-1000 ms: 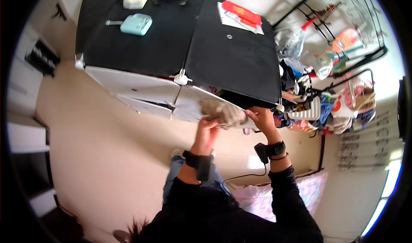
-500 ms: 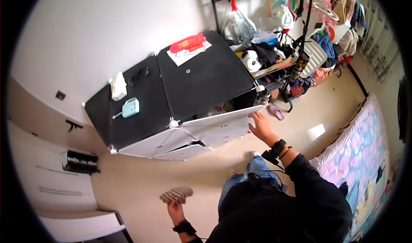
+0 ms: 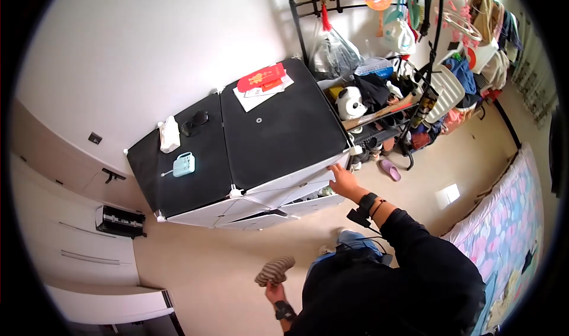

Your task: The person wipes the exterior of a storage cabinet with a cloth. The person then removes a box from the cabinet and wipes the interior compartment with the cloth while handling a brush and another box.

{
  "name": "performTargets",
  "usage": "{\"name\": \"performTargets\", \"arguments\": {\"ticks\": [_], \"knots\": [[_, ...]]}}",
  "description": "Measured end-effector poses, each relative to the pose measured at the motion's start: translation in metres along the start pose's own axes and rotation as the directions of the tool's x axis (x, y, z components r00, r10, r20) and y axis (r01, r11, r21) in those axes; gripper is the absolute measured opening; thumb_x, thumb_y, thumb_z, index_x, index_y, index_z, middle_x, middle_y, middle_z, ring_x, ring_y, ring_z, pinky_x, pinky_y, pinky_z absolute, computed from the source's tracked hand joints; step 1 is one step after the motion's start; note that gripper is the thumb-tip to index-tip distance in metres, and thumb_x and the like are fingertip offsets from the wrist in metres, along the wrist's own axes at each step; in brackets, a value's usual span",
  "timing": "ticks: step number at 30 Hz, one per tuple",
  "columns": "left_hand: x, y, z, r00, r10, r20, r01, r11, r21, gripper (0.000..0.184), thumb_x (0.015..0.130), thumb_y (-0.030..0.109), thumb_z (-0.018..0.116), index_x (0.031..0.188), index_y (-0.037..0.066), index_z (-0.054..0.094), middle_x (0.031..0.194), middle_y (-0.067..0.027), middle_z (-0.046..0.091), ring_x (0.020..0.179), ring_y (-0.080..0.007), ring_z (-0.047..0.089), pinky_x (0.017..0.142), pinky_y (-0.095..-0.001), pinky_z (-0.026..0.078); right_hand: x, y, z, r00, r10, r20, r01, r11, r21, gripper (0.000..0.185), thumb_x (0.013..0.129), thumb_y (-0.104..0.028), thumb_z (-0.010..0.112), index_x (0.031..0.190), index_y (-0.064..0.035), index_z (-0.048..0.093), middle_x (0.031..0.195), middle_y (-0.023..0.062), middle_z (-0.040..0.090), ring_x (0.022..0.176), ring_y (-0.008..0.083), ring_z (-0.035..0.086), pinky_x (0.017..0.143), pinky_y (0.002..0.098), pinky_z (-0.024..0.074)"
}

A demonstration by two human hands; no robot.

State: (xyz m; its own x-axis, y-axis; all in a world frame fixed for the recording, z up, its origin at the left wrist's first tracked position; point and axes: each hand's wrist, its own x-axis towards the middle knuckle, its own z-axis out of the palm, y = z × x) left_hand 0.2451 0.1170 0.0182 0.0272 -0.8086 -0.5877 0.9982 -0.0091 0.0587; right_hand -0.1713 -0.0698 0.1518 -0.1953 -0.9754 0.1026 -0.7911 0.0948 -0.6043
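A brown striped cloth item [image 3: 274, 271] is pinched in my left hand [image 3: 275, 292], low over the floor at the bottom centre. My right hand [image 3: 344, 180] rests against the white door [image 3: 296, 179] at the front right corner of the black-topped cabinet [image 3: 278, 134]; its fingers are spread. That upper door lies nearly flush with the cabinet's front. Below it a lower panel stands partly ajar, with some things showing in the gap.
On the cabinet top lie red envelopes [image 3: 261, 78], sunglasses [image 3: 194, 123], a tissue pack [image 3: 169, 135] and a light blue case [image 3: 184, 164]. A cluttered rack with a panda plush [image 3: 351, 103] stands right, a purple slipper [image 3: 389, 170] below, a bed [image 3: 504, 223] at far right.
The cloth item came away from the cabinet in my left hand, low to the left, then moved slightly right. My right hand moved with the upper door, which swung from open to nearly closed.
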Motion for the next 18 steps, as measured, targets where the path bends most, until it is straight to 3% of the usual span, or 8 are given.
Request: {"name": "performTargets", "arguments": {"ticks": [1, 3, 5, 7, 11, 15, 16, 18], "knots": [[-0.002, -0.020, -0.012, 0.999, -0.020, 0.027, 0.023, 0.995, -0.099, 0.028, 0.078, 0.001, 0.043, 0.105, 0.000, 0.046, 0.108, -0.0121, 0.049, 0.100, -0.0245, 0.044, 0.087, -0.0380, 0.035, 0.001, 0.003, 0.002, 0.999, -0.004, 0.032, 0.003, 1.000, 0.007, 0.038, 0.066, -0.014, 0.054, 0.102, -0.0082, 0.044, 0.097, 0.0130, 0.047, 0.080, 0.0329, 0.052, 0.068, 0.0405, 0.0429], [-0.005, -0.060, -0.031, 0.974, 0.200, -0.108, -0.173, 0.960, 0.220, 0.028, 0.077, 0.000, 0.043, 0.104, 0.000, 0.047, 0.108, -0.0117, 0.049, 0.100, -0.0237, 0.045, 0.087, -0.0372, 0.035, 0.001, 0.008, 0.002, 0.994, -0.042, 0.096, 0.039, 0.999, 0.030, 0.038, 0.066, -0.014, 0.054, 0.102, -0.0075, 0.043, 0.097, 0.0138, 0.048, 0.080, 0.0335, 0.052, 0.068, 0.0406, 0.0427], [-0.015, -0.079, -0.011, 0.946, 0.254, -0.199, -0.198, 0.944, 0.264, 0.031, 0.075, -0.001, 0.042, 0.105, 0.000, 0.047, 0.108, -0.0117, 0.049, 0.100, -0.0233, 0.045, 0.087, -0.0373, 0.034, 0.001, 0.007, -0.001, 0.982, -0.008, 0.190, 0.003, 1.000, 0.029, 0.038, 0.067, -0.014, 0.052, 0.103, -0.0077, 0.042, 0.097, 0.0138, 0.048, 0.080, 0.0331, 0.052, 0.068, 0.0405, 0.0428], [-0.017, -0.092, -0.009, 0.961, 0.269, -0.072, -0.247, 0.944, 0.220, 0.033, 0.075, -0.001, 0.042, 0.107, 0.000, 0.045, 0.109, -0.0119, 0.048, 0.102, -0.0239, 0.044, 0.089, -0.0375, 0.033, 0.002, 0.009, -0.003, 0.968, -0.024, 0.251, 0.014, 0.999, 0.042, 0.038, 0.067, -0.014, 0.052, 0.103, -0.0079, 0.042, 0.097, 0.0139, 0.048, 0.080, 0.0330, 0.052, 0.068, 0.0404, 0.0429], [-0.022, -0.123, 0.012, 0.976, 0.164, -0.140, -0.150, 0.983, 0.108, 0.038, 0.073, -0.002, 0.044, 0.111, 0.001, 0.042, 0.112, -0.0112, 0.047, 0.105, -0.0250, 0.042, 0.091, -0.0384, 0.031, 0.008, 0.020, 0.005, 0.949, -0.072, 0.306, 0.040, 0.993, 0.110, 0.037, 0.069, -0.016, 0.051, 0.103, -0.0084, 0.042, 0.097, 0.0138, 0.049, 0.079, 0.0324, 0.053, 0.067, 0.0396, 0.0434], [-0.027, -0.140, 0.028, 0.995, 0.084, -0.048, -0.070, 0.968, 0.241, 0.030, 0.073, -0.004, 0.043, 0.102, 0.001, 0.047, 0.102, -0.0107, 0.050, 0.093, -0.0233, 0.047, 0.084, -0.0372, 0.035, 0.007, 0.045, 0.016, 0.896, -0.143, 0.420, 0.101, 0.987, 0.121, 0.030, 0.069, -0.018, 0.053, 0.097, -0.0077, 0.047, 0.090, 0.0129, 0.053, 0.077, 0.0308, 0.054, 0.066, 0.0381, 0.0436], [-0.027, -0.139, 0.024, 0.996, 0.087, -0.005, -0.080, 0.939, 0.334, 0.035, 0.073, -0.001, 0.046, 0.108, 0.004, 0.044, 0.109, -0.0092, 0.048, 0.102, -0.0234, 0.043, 0.088, -0.0368, 0.033, 0.006, 0.052, 0.017, 0.894, -0.187, 0.406, 0.134, 0.979, 0.155, 0.027, 0.069, -0.019, 0.053, 0.093, -0.0068, 0.050, 0.081, 0.0121, 0.056, 0.075, 0.0289, 0.055, 0.064, 0.0366, 0.0439], [-0.030, -0.130, 0.023, 0.991, 0.109, -0.076, -0.076, 0.935, 0.347, 0.035, 0.073, -0.001, 0.046, 0.108, 0.004, 0.044, 0.108, -0.0087, 0.048, 0.101, -0.0230, 0.044, 0.088, -0.0364, 0.033, -0.002, 0.073, 0.017, 0.903, -0.114, 0.413, 0.026, 0.977, 0.213, 0.026, 0.069, -0.019, 0.054, 0.092, -0.0068, 0.053, 0.074, 0.0121, 0.057, 0.072, 0.0283, 0.055, 0.063, 0.0356, 0.0440]]}}
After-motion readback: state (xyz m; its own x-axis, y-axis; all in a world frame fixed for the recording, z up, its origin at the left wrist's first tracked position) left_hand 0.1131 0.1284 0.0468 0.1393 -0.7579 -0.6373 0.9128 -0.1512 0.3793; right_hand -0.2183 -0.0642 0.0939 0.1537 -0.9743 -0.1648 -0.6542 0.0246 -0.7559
